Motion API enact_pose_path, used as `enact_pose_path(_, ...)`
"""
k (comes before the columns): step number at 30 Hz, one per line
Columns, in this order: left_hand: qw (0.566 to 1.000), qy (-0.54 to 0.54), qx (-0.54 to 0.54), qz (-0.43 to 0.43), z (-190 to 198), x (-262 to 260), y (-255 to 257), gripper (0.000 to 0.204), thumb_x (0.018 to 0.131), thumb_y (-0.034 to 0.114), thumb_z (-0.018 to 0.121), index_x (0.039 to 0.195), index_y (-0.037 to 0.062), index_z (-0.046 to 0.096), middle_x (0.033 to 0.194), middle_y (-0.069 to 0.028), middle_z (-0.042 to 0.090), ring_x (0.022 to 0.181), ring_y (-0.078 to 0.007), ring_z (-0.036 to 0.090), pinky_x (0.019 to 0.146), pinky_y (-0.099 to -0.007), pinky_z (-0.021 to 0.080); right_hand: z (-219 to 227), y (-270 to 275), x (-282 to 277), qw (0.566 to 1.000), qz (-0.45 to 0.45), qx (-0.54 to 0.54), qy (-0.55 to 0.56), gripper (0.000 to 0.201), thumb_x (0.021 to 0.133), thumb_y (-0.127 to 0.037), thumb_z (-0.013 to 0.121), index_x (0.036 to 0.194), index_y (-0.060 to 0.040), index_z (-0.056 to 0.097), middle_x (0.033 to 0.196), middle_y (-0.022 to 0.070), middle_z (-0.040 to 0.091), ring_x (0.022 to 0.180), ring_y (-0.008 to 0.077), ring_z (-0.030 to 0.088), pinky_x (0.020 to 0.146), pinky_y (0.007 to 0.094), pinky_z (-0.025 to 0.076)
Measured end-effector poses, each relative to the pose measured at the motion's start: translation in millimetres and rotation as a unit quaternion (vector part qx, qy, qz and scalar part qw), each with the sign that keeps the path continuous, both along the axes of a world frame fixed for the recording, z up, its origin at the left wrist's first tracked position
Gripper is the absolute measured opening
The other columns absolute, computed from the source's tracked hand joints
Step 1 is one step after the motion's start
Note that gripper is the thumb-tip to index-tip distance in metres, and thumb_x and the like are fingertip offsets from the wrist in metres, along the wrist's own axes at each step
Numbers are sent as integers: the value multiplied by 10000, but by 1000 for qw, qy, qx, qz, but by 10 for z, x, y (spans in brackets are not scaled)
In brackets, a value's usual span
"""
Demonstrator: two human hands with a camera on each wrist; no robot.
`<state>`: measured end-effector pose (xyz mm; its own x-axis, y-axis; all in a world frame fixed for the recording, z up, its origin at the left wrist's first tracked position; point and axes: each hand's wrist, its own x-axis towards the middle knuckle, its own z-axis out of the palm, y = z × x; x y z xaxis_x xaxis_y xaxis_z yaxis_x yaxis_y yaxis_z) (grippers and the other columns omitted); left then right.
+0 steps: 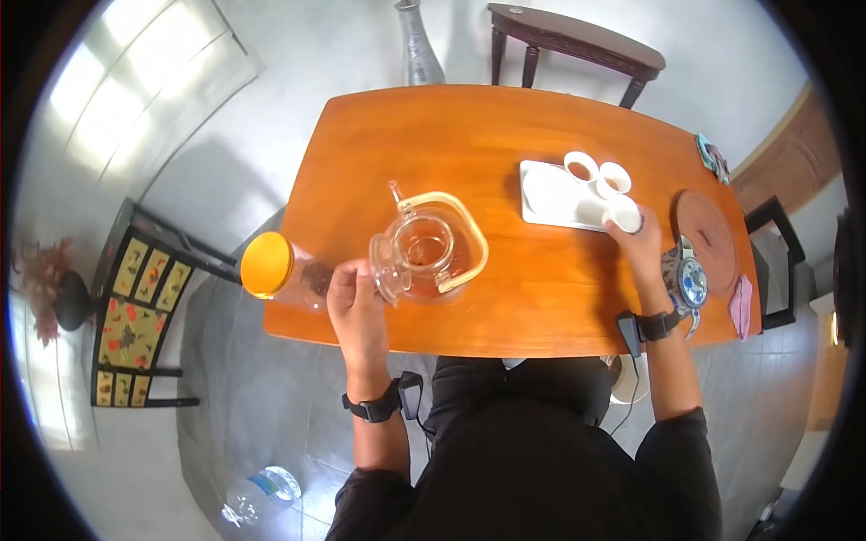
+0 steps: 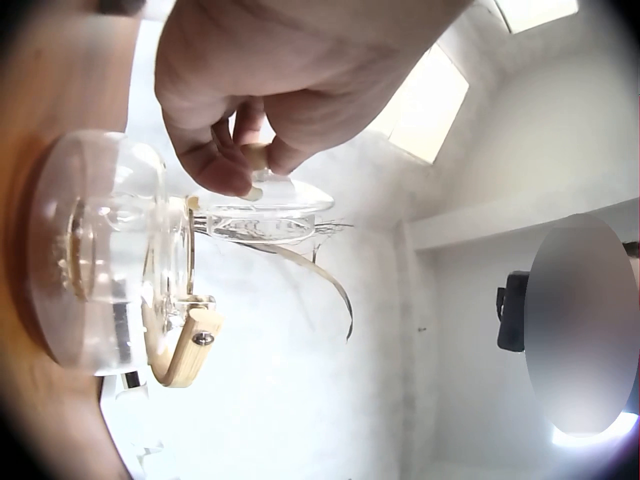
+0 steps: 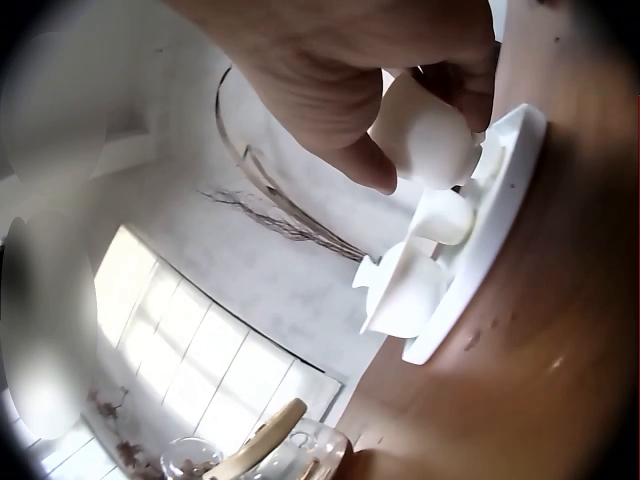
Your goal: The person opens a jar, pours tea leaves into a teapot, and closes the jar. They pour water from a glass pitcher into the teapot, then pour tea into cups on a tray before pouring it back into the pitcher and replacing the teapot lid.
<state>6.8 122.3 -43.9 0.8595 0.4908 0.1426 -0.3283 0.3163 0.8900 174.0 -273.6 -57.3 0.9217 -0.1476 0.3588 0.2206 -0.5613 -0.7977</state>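
Observation:
My left hand (image 1: 357,308) pinches the knob of a clear glass lid (image 2: 270,208) between thumb and fingers. The lid is held tilted beside the open mouth of a glass teapot (image 1: 442,287), which has a pale wooden handle (image 1: 483,243) and stands on the table. On the other side, my right hand (image 1: 642,251) grips a small white cup (image 3: 425,130) at the near right corner of a white tray (image 1: 564,222). Two more white cups, one holding brown liquid (image 1: 581,168), stand at the tray's right end. A white lidded vessel (image 3: 405,295) sits on the tray.
Left of the teapot lies a clear jar with an orange lid (image 1: 267,264). Right of my right hand are a blue-and-white round object (image 1: 693,281), a brown round board (image 1: 705,236) and a pink cloth (image 1: 741,307). A folded cloth (image 1: 712,159) lies at the far right edge.

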Motion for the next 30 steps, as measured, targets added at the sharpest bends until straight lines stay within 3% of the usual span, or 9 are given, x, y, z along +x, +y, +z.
enact_pose_path(2, 1000, 0, 15, 12, 5, 26, 14, 173, 1088, 178, 499, 1085, 34, 594, 980, -33, 677, 848, -95, 641, 708, -255, 513, -162, 4, 95, 999, -12, -35, -16, 608, 723, -196, 875, 1188, 52, 572, 1108, 213, 656, 1025, 312, 663, 907, 388, 529)
enact_pose_path(6, 999, 0, 26, 26, 117, 46, -34, 163, 1085, 174, 507, 1085, 32, 586, 971, -37, 671, 831, -99, 645, 668, -251, 515, -46, 185, 112, 997, -28, -69, -8, 607, 719, -165, 849, 1221, 33, 572, 1168, 231, 645, 1084, 376, 649, 933, 421, 527)
enact_pose_path(10, 999, -4, 35, 26, 197, 51, -48, 156, 1080, 165, 518, 1085, 25, 585, 973, -42, 670, 834, -103, 651, 677, -253, 528, -62, 283, 142, 990, -39, -136, -24, 622, 727, -166, 843, 1248, 15, 554, 1187, 225, 637, 1112, 397, 628, 941, 450, 519)
enact_pose_path(12, 999, 14, 42, 24, 252, 48, -62, 139, 1059, 163, 570, 1073, 25, 588, 940, -33, 657, 791, -77, 586, 693, -229, 484, -13, 335, 123, 990, -52, -132, -16, 636, 730, -170, 845, 1256, 11, 537, 1185, 228, 639, 1108, 397, 631, 934, 453, 521)
enact_pose_path(19, 998, 14, 58, 27, 261, 57, -108, 142, 1057, 166, 575, 1069, 25, 588, 938, -33, 658, 776, -74, 573, 675, -230, 473, -34, 398, 94, 991, -86, -101, 2, 728, 740, -184, 859, 1303, -2, 437, 1147, 253, 656, 1056, 414, 653, 893, 474, 527)
enact_pose_path(22, 998, 17, 60, 29, 237, 53, -133, 145, 1057, 170, 577, 1067, 26, 588, 938, -33, 656, 777, -77, 576, 674, -232, 476, -28, 461, 82, 996, -69, -48, 37, 742, 740, -175, 856, 1324, -3, 432, 1159, 259, 658, 1061, 422, 654, 900, 473, 526)
enact_pose_path(24, 998, -9, 66, -6, 178, 44, -96, 176, 1079, 171, 523, 1105, 8, 584, 1011, -62, 678, 881, -113, 666, 757, -256, 555, -76, 481, 89, 996, -69, -59, 16, 756, 737, -172, 856, 1336, -3, 426, 1167, 260, 659, 1057, 424, 657, 897, 475, 529)
enact_pose_path(28, 998, -8, 69, -5, 180, 39, -99, 173, 1078, 170, 525, 1102, 10, 586, 1017, -66, 679, 892, -118, 669, 761, -258, 556, -73, 428, 59, 993, -43, -102, -42, 772, 738, -140, 829, 1374, -13, 409, 1185, 263, 660, 1058, 429, 662, 903, 477, 533)
enact_pose_path(30, 997, -6, 71, 6, 208, 45, -104, 170, 1077, 170, 526, 1103, 14, 589, 1016, -65, 680, 882, -118, 667, 755, -254, 551, 23, 343, -9, 996, -34, -88, 6, 748, 736, -118, 808, 1370, -15, 423, 1185, 263, 659, 1064, 432, 658, 906, 478, 533)
